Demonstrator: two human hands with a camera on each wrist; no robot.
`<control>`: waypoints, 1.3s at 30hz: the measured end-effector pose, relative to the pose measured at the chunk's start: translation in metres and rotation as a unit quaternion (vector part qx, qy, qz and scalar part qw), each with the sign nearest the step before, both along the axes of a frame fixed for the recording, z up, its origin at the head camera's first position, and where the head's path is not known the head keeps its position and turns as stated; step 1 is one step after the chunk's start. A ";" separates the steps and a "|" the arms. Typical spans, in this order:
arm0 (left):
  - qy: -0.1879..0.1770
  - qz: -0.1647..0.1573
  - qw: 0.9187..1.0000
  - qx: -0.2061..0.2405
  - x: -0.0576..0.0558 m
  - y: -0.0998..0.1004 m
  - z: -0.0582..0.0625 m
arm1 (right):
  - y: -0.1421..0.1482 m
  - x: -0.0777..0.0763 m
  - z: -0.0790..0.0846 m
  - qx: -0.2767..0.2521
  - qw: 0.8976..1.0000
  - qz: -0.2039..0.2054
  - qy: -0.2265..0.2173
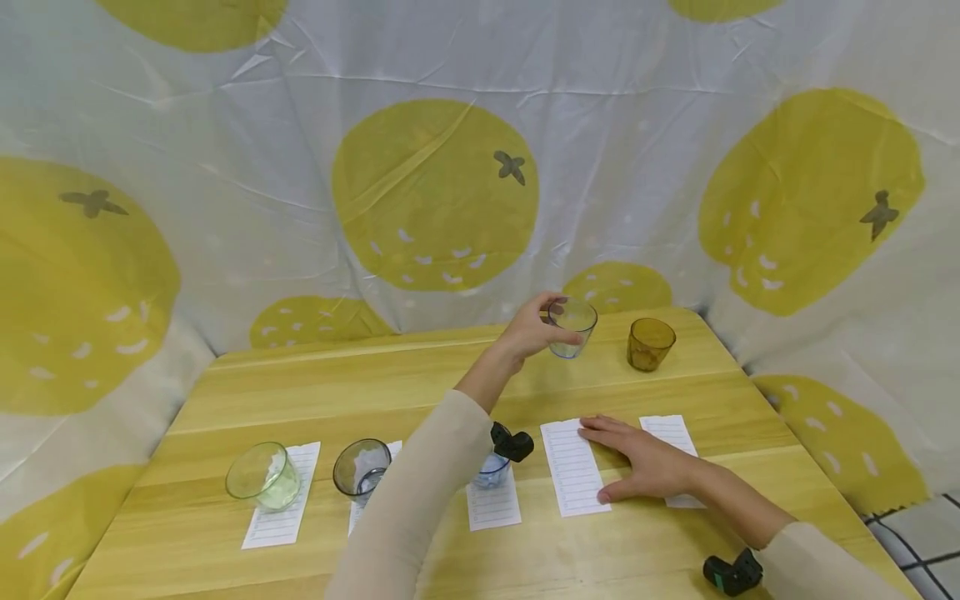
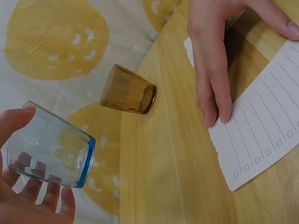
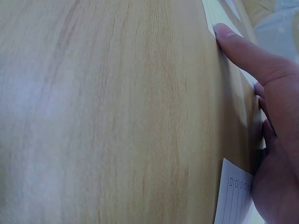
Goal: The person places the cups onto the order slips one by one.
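My left hand [image 1: 534, 331] grips a clear glass [image 1: 573, 327] near the table's back edge. Its thumb and fingers wrap the sides of the glass, and a blue base [image 2: 85, 162] shows in the left wrist view. My right hand [image 1: 648, 460] lies with fingers extended, its fingertips touching the right edge of a lined paper slip [image 1: 573, 468]. Partly beneath that hand is another lined slip [image 1: 670, 433]. An amber glass [image 1: 650, 344] stands upright at the back right, apart from both hands.
On the left, a greenish glass [image 1: 264, 477] and a grey glass [image 1: 362, 468] stand on paper slips. A bluish glass [image 1: 492, 472] sits on a slip [image 1: 493, 507], partly hidden by my left forearm. Behind the wooden table [image 1: 315, 392] hangs a fruit-patterned cloth [image 1: 615, 167].
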State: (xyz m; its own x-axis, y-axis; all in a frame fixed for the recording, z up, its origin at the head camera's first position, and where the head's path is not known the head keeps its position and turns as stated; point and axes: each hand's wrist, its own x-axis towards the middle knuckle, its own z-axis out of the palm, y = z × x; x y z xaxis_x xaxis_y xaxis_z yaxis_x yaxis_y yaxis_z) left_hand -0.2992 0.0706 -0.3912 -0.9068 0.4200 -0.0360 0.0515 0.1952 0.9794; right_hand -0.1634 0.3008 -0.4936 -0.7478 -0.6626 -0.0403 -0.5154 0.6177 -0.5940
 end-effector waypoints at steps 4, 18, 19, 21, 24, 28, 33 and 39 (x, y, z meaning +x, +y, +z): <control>0.003 -0.001 1.000 0.010 0.004 -0.005 0.006 | 0.000 0.002 -0.001 0.000 1.000 -0.002 -0.002; 0.014 -0.019 1.000 0.009 0.039 -0.021 0.016 | -0.001 0.001 -0.004 -0.010 1.000 0.001 0.001; 0.017 -0.017 1.000 0.005 0.042 -0.022 0.016 | -0.001 0.001 -0.004 -0.011 1.000 0.001 0.000; 0.018 -0.013 1.000 0.000 0.048 -0.024 0.016 | -0.002 0.000 -0.003 -0.013 1.000 0.001 0.000; 0.020 -0.011 1.000 -0.005 0.058 -0.027 0.016 | -0.001 0.000 -0.003 -0.017 1.000 0.001 -0.003; 0.018 -0.016 1.000 -0.007 0.073 -0.029 0.016 | 0.002 0.000 -0.002 -0.021 1.000 -0.001 -0.001; 0.018 -0.033 0.999 -0.018 0.092 -0.028 0.013 | 0.005 -0.001 -0.002 -0.022 1.000 -0.011 0.006; -0.008 -0.037 0.999 -0.017 0.112 -0.032 0.001 | 0.004 -0.004 -0.002 -0.015 1.000 -0.015 0.012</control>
State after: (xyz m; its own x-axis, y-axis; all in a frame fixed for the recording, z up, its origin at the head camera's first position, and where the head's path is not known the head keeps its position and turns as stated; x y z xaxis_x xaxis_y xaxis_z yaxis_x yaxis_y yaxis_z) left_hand -0.1867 0.0390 -0.3905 -0.8722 0.4847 -0.0654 0.0518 0.2244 0.9731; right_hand -0.1672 0.3051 -0.4957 -0.7678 -0.6407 -0.0032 -0.5108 0.6151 -0.6007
